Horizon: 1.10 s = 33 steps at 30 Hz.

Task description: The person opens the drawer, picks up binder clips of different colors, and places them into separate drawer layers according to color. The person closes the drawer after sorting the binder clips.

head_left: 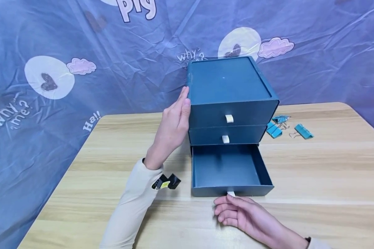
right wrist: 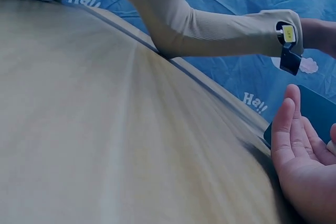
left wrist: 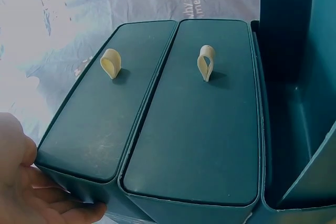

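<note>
A dark blue desktop drawer unit stands on the table with three drawers stacked. Its bottom drawer is pulled out, and the inside that shows holds nothing. The upper two drawers are closed, with cream loop tabs on the top drawer and the middle drawer. My left hand rests with straight fingers against the unit's left side, near the top. My right hand pinches the white pull tab of the bottom drawer between thumb and forefinger, the other fingers loosely bent below.
Several teal binder clips, among them one lying apart, are on the wooden table to the right of the unit. Behind the table hangs a blue printed cloth. A small black camera is strapped to the left wrist.
</note>
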Each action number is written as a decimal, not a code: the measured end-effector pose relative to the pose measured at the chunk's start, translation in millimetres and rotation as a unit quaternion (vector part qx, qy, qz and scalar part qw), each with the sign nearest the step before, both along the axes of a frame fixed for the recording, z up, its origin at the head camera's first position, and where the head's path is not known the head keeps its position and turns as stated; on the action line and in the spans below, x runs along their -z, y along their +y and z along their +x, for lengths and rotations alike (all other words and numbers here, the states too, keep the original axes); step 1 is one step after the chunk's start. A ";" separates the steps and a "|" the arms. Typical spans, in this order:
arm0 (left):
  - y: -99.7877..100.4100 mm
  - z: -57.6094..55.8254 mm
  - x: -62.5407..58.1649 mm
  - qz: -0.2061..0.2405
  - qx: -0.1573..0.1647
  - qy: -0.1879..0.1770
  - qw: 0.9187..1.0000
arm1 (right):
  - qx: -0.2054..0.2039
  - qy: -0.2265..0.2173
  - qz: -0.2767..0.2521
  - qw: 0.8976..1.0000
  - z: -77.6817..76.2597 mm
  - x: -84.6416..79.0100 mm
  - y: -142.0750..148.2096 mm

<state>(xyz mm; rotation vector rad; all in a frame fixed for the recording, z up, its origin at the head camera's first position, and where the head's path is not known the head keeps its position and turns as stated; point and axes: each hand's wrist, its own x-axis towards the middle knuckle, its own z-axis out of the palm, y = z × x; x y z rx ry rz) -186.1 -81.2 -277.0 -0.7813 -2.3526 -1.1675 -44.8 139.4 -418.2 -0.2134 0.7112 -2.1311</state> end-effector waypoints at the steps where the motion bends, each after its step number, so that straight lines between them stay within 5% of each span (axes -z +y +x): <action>1: -0.1 0.1 -0.1 0.000 0.000 -0.001 1.000 | -0.004 -0.001 -0.001 1.000 1.9 -0.1 0.0; 9: -0.1 -0.2 0.3 0.002 0.002 -0.002 1.000 | -0.025 -0.026 0.007 0.999 9.3 -0.2 -1.9; 33: 3.9 -0.9 0.2 0.004 0.011 -0.015 1.000 | -0.021 0.004 -0.005 1.000 10.9 2.2 -1.5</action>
